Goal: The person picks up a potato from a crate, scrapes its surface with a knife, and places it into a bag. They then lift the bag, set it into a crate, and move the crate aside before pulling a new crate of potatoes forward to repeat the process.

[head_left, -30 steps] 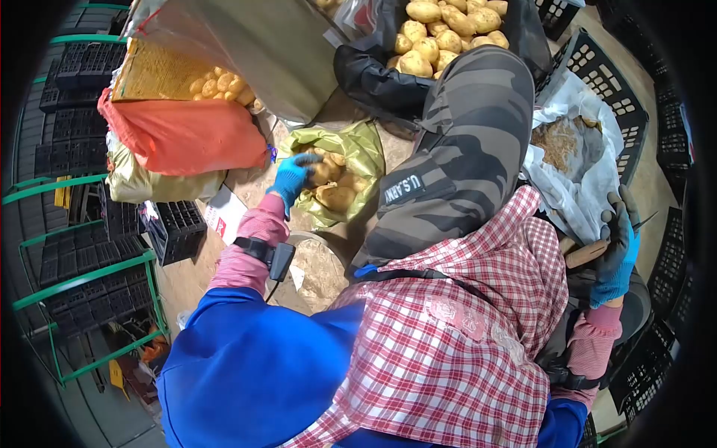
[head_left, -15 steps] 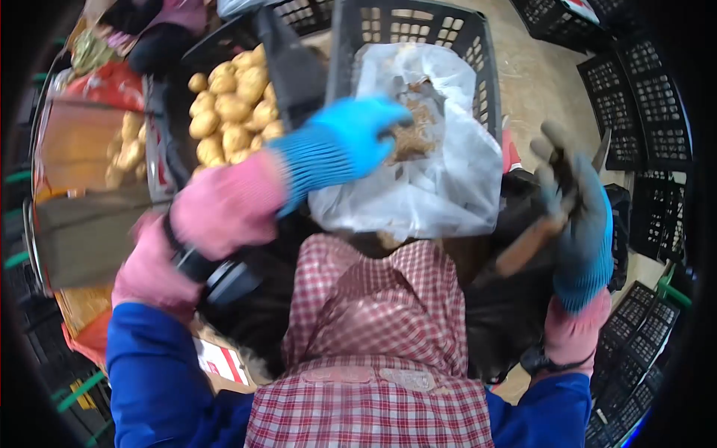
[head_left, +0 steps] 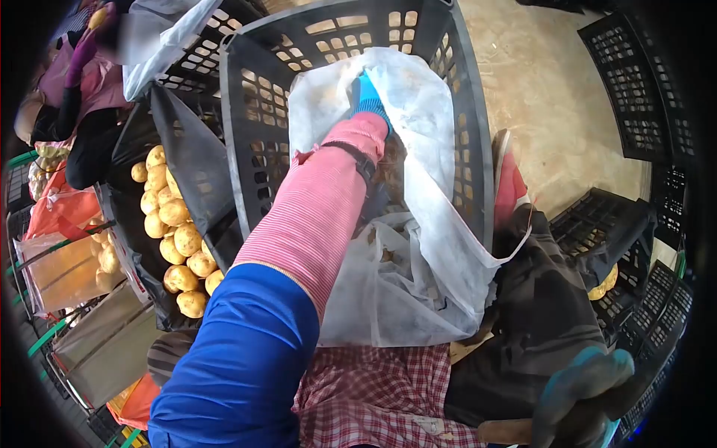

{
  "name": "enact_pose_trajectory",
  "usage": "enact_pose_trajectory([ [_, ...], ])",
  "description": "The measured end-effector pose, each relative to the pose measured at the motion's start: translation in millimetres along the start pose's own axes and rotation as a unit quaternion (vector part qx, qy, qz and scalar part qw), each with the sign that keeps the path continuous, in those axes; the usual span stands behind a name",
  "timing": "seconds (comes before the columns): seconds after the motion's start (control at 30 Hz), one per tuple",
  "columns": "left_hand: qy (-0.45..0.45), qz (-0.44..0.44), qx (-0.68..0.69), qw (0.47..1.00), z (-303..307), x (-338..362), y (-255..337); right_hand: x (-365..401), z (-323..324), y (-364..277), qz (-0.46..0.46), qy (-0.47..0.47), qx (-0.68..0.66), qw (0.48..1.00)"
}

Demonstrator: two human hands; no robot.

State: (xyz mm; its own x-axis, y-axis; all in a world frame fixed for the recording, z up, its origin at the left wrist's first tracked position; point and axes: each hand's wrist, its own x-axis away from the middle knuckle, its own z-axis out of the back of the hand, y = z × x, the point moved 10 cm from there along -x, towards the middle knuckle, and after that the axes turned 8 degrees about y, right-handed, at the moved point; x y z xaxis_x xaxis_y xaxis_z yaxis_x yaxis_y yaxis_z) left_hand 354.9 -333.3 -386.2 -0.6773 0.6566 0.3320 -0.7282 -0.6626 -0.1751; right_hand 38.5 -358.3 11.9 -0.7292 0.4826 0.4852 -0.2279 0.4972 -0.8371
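Note:
My left hand [head_left: 367, 95], in a blue knitted glove, reaches deep into a black plastic crate [head_left: 261, 84] in front of me. A white translucent plastic liner [head_left: 418, 306] hangs inside the crate and over its near side. The liner and the sleeve hide my left fingers, so whether they grip anything does not show. At the lower right, my right hand [head_left: 586, 388], in a grey-coated blue glove, is closed around a tool with a wooden handle [head_left: 504, 431]. The tool's other end is hidden. Brown dirt or scraps show at the bottom of the lined crate.
Potatoes [head_left: 175, 213] fill a black-lined crate to the left. At the upper left another person's purple-gloved hand [head_left: 84, 51] holds a potato. Empty black crates [head_left: 620, 89] stand along the right. Another dark-lined crate [head_left: 597, 224] with a potato sits beside my right leg.
My left hand has moved from above the near part of the liner to the crate's far end. My right hand has dropped towards my lap with the wooden-handled tool. The view has shifted.

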Motion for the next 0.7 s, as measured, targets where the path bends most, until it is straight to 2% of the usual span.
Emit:
enact_pose_trajectory([
  [0.13,-0.016,-0.068,0.06,0.996,16.8,32.8,-0.6,23.8,1.6,-4.6,0.022,-0.041,-0.025,0.999],
  [0.17,-0.018,-0.057,0.074,0.995,15.9,53.7,-5.4,25.3,0.9,-6.0,0.021,-0.042,-0.026,0.999],
  [0.2,-0.042,-0.059,0.236,0.969,5.6,77.0,-6.4,25.8,-2.5,-8.9,0.018,-0.022,-0.019,0.999],
  [0.23,-0.091,-0.022,0.42,0.903,18.3,114.6,-9.2,26.6,-5.8,-11.8,0.015,-0.002,-0.012,1.0],
  [0.27,-0.074,-0.044,0.539,0.838,-35.0,114.7,-4.4,25.2,-4.6,-9.6,0.015,-0.008,-0.009,1.0],
  [0.3,-0.076,0.015,0.636,0.768,-25.8,150.0,-8.1,26.4,-4.1,-8.9,0.013,-0.015,-0.006,1.0],
  [0.33,-0.26,0.114,0.756,0.59,-34.0,191.6,10.1,29.1,-3.4,-11.2,0.008,0.007,0.033,0.999],
  [0.37,-0.293,0.08,0.876,0.374,-30.2,211.1,36.9,30.8,-4.1,-14.0,0.014,0.004,0.051,0.999],
  [0.43,-0.408,-0.1,0.903,0.085,63.6,270.1,58.9,31.4,-5.7,-15.2,0.04,-0.028,0.069,0.996],
  [0.5,-0.228,-0.016,0.952,0.205,133.6,309.6,49.3,31.7,-7.6,-12.4,0.065,-0.054,0.099,0.991],
  [0.57,-0.214,-0.024,0.96,0.181,182.1,354.6,42.7,27.4,-16.0,-2.6,0.093,-0.072,0.08,0.99],
  [0.63,-0.21,-0.057,0.961,0.173,213.0,390.9,28.7,33.9,-28.3,10.0,0.112,-0.084,0.147,0.979],
  [0.7,-0.212,-0.113,0.953,0.185,239.3,424.5,11.0,28.7,-43.4,31.9,0.257,-0.079,0.213,0.939],
])
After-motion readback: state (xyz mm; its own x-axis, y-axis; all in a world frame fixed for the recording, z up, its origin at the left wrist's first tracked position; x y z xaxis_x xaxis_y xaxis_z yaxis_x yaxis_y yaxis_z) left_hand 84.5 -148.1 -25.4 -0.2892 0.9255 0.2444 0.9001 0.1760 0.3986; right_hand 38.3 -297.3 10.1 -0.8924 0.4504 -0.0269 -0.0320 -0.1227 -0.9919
